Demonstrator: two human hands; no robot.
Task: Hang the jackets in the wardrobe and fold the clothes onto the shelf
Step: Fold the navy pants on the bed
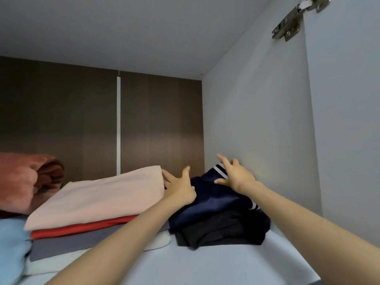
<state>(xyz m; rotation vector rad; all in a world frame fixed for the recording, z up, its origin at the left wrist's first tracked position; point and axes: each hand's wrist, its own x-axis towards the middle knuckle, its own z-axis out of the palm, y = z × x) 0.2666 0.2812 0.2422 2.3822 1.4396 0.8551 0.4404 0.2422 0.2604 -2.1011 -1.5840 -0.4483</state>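
Shelving step: my left hand (179,189) and right hand (236,175), fingers spread open, press the folded navy garment (209,204) at three o'clock on the shelf (205,264); next, I judge, a clean lift-off.

The pale grey shelf (205,262) carries a white folded cloth (159,242) at the bottom of the left-centre stack, under a grey layer (82,243), a red layer (86,227) and a pink layer (102,194). Just to its right a crumpled black garment (222,231) rests on the shelf beneath a navy garment (207,204). A light blue cloth (12,243) lies far left, with a rust-red rolled blanket (24,177) behind it.
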